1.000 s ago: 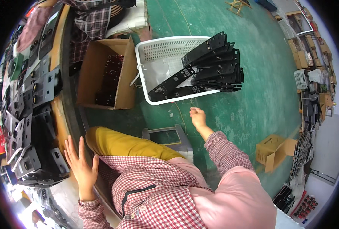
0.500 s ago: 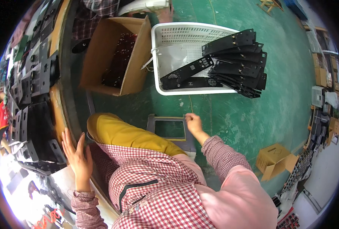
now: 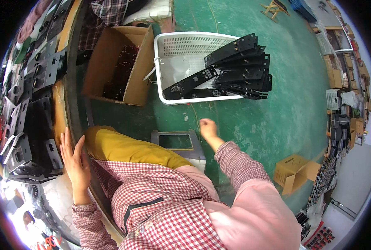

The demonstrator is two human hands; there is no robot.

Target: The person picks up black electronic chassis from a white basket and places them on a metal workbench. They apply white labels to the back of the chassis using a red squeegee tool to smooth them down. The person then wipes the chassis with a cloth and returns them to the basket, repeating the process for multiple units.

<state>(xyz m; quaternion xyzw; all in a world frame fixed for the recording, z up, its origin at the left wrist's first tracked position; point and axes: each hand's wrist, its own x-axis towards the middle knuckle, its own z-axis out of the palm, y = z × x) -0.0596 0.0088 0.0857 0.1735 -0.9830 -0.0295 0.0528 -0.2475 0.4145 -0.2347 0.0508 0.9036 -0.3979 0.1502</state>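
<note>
While the left hand [image 3: 75, 160] is bracing flat—fingers spread, gripping nothing—on the bench edge [image 3: 66, 104], the right hand [image 3: 207, 128] (loosely curled, empty) is reaching toward the white basket [image 3: 185, 41] of black brackets [image 3: 239, 68].

A: What covers the upper body?
B: A red-and-white checked shirt with long sleeves, cuffs at both wrists; a dark strip crosses the chest. A pink apron overlays the front.
A: And the legs?
B: Mustard-yellow trousers. The left hand [image 3: 75, 162] and right hand [image 3: 208, 129] are bare.
</note>
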